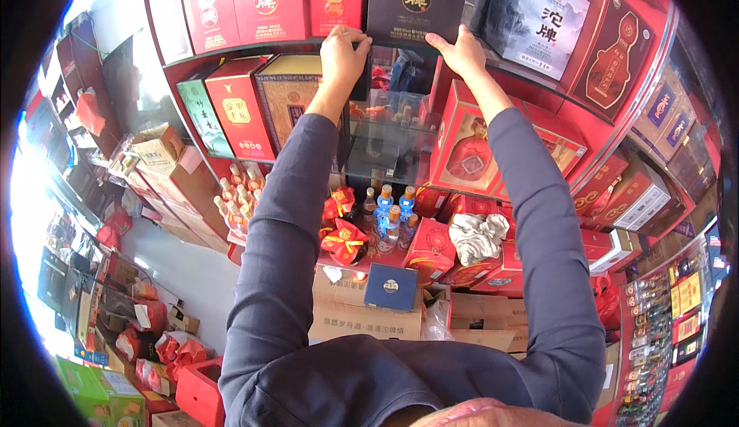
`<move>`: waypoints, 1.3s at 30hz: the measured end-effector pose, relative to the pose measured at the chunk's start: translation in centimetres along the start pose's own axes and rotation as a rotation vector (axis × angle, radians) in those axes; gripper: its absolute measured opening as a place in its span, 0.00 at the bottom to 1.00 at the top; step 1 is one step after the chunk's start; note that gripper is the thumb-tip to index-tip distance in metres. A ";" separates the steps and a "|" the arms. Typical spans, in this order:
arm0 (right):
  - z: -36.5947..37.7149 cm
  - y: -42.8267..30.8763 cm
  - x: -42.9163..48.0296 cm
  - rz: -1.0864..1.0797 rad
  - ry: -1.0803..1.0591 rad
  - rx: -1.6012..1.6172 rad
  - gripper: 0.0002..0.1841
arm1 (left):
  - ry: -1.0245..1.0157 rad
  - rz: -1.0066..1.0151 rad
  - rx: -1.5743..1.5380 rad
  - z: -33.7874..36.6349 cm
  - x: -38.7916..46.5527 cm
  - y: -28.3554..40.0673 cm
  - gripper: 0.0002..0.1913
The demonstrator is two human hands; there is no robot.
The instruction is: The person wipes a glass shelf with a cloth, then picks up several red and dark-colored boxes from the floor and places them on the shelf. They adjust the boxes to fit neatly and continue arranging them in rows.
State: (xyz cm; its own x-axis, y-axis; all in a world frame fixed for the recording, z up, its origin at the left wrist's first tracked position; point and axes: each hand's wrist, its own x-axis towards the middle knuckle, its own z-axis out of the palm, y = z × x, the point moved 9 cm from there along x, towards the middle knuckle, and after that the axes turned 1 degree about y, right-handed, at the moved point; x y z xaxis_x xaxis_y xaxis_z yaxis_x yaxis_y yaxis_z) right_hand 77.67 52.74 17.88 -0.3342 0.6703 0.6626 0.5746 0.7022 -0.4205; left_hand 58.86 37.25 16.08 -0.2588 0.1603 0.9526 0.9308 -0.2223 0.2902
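A black gift box (pixel 418 8) with gold round emblems and a red tassel stands on the upper display shelf. My left hand (pixel 344 55) is at its lower left corner, fingers curled in and fingertips against the box. At the lower right corner, my right hand (pixel 462 52) has its thumb on the front face and a finger along the side. The box's back is out of sight. A smaller red box (pixel 338 8) sits just left of it, behind my left hand. To the right leans a grey-white box (pixel 537 23) with a landscape print.
Below are a windowed red bottle box (pixel 467 144), blue-labelled bottles (pixel 385 208), white-capped bottles (pixel 236 196) and a crumpled cloth (pixel 479 236). A navy flat box (pixel 391 286) lies on a cardboard carton (pixel 364 323) before me. Stacked cartons (pixel 179 179) stand left; a bottle rack (pixel 644 334) is right.
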 end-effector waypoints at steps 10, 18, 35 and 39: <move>0.8 0.3 -0.6 -0.074 0.029 -0.118 0.58 | -0.036 0.031 0.166 0.6 -1.0 -0.2 0.10; -0.6 -1.3 -4.2 -0.410 -0.086 0.023 0.53 | -0.364 -0.004 0.196 1.9 -2.0 -0.3 0.24; 2.5 8.2 -29.3 0.102 -0.688 0.095 0.47 | -0.198 -0.694 0.261 -6.3 -23.5 -14.3 0.49; 4.0 9.6 -34.6 0.315 -0.859 0.245 0.48 | -0.257 -0.987 0.363 -4.5 -25.7 -15.5 0.57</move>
State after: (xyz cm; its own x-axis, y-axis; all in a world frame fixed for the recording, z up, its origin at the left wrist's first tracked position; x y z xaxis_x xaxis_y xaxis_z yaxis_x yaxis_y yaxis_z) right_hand 91.74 37.20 -11.59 -0.6822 0.7165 -0.1461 0.5920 0.4239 -0.6854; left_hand 49.88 32.31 -12.46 -0.9133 0.3187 0.2537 0.3734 0.4062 0.8340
